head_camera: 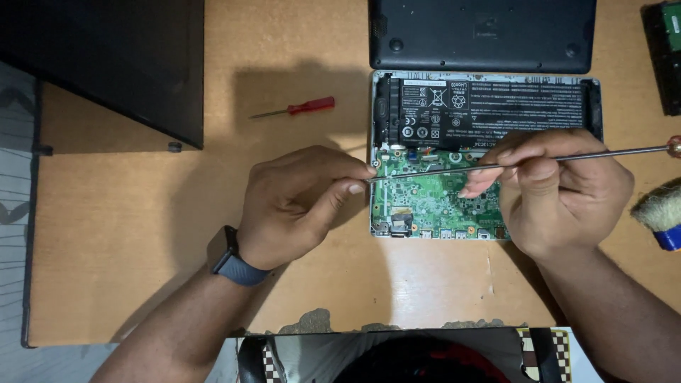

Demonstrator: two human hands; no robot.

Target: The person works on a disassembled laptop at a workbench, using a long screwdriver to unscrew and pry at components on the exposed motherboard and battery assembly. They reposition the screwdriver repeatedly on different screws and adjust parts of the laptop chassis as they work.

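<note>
An opened laptop (489, 106) lies on the wooden table (142, 234), its black battery at the back and green circuit board (425, 195) in front. My right hand (560, 188) grips the shaft of a long screwdriver (610, 152) that lies almost level across the board, its handle end at the right edge. My left hand (301, 202) pinches the screwdriver's tip at the board's left edge, thumb and forefinger closed on it. A dark watch sits on my left wrist.
A small red-handled screwdriver (298, 108) lies on the table left of the laptop. The removed black bottom cover (482, 35) rests behind the laptop. A black panel (113, 64) fills the back left. A brush (660, 213) lies at the right edge.
</note>
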